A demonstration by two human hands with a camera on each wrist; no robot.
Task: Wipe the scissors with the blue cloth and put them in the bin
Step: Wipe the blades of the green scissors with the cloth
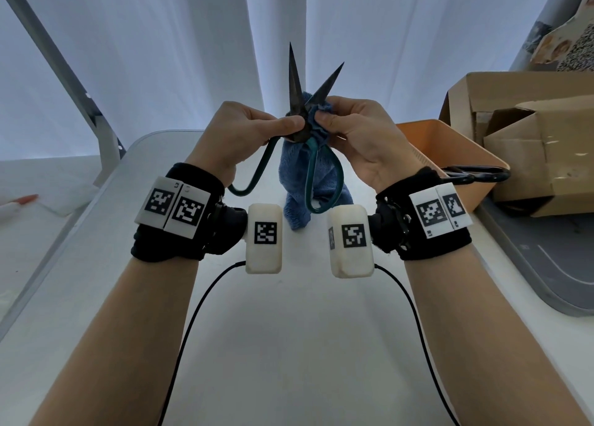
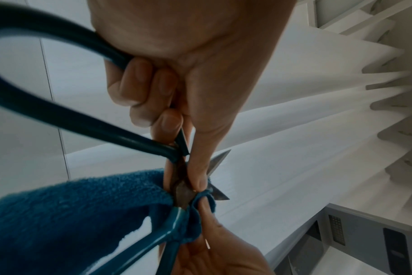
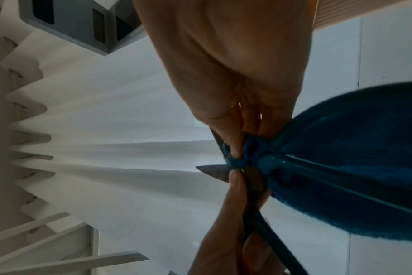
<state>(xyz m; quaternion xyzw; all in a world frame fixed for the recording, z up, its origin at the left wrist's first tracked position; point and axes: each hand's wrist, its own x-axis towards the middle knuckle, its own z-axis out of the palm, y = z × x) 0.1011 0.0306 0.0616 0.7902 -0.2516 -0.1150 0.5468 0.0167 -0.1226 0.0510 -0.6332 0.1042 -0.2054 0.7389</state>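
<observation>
We find the scissors (image 1: 297, 104) held upright above the white table (image 1: 289, 329), blades parted and pointing up. The left hand (image 1: 244, 136) pinches them at the pivot — thumb on one face, fingers curled round the teal handle loop behind. The right hand (image 1: 356, 133) pinches the blue cloth (image 1: 299, 181) against the base of the right blade; the rest of the cloth hangs down to the table. The orange bin (image 1: 450, 142) stands just right of the right hand — another dark pair of scissors (image 1: 475, 175) rests across its near rim.
</observation>
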